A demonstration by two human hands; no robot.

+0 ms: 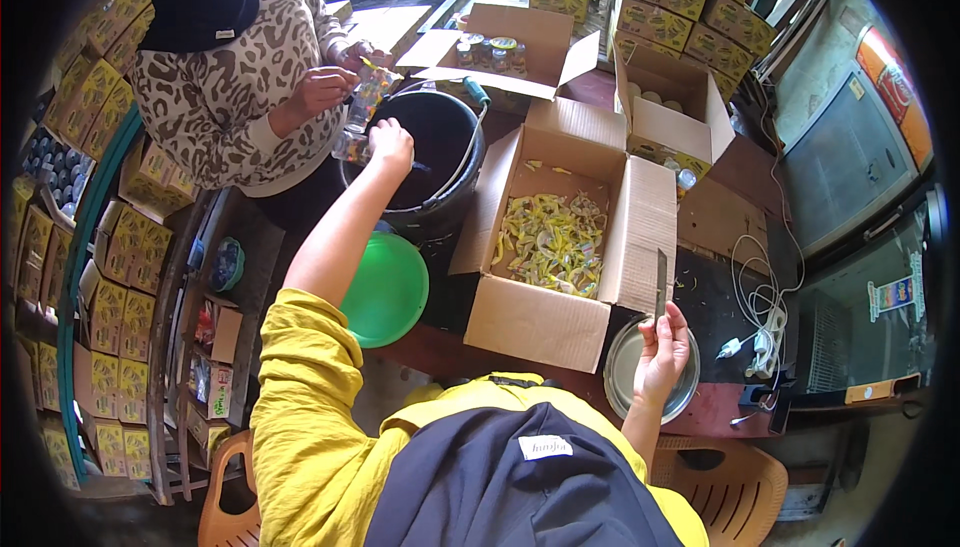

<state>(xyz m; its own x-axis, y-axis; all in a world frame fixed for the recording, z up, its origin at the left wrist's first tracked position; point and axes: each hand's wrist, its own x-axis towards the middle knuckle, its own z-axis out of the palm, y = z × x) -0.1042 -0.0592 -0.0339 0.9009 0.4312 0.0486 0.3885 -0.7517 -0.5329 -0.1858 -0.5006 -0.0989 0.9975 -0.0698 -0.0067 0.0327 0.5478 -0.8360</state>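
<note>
My left hand reaches out over the rim of a black bucket, fingers closed on a clear glass jar. Part of that jar is hidden by the hand. Close by the jar, a co-worker's hands hold another jar with a colourful yellow label. At the right, my right hand grips a knife with its long, thin blade pointing up. Below that hand is a round metal tray. Between my arms stands an open cardboard box with many yellow label scraps inside.
A green plastic basin sits below the bucket. Behind are an open box of jars and another open carton. White cables lie on the right of the table. Stacked cartons fill shelves at left; orange chairs stand nearby.
</note>
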